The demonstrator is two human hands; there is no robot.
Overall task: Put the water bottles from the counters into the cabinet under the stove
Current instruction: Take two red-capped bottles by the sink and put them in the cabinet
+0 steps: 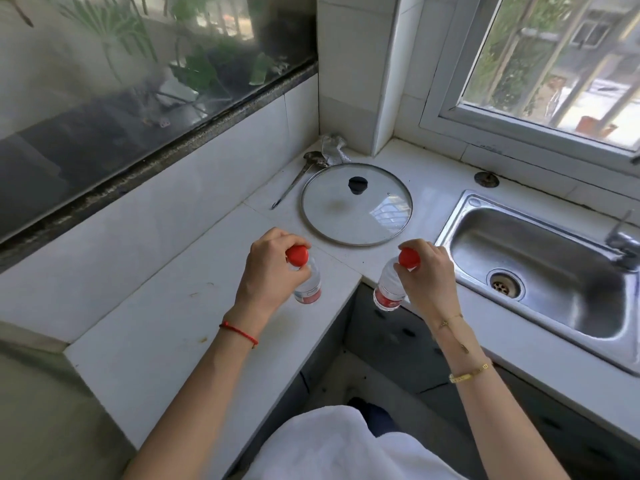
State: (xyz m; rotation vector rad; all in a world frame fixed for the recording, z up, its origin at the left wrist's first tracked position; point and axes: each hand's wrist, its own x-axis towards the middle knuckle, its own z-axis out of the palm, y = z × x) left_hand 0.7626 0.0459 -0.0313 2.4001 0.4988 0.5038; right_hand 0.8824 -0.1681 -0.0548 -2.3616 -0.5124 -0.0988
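Two clear water bottles with red caps and red labels are in my hands. My left hand (266,275) grips the neck of the left water bottle (309,291), which is over the white counter (166,317) near its inner corner. My right hand (429,278) grips the neck of the right water bottle (388,292), which hangs tilted just off the counter's edge, above the floor gap. Neither the stove nor the cabinet under it is in view.
A glass pot lid (356,204) with a black knob lies flat in the counter's corner. Behind it are a metal ladle (298,178) and a crumpled bag (333,147). A steel sink (540,268) with a tap (621,237) is on the right.
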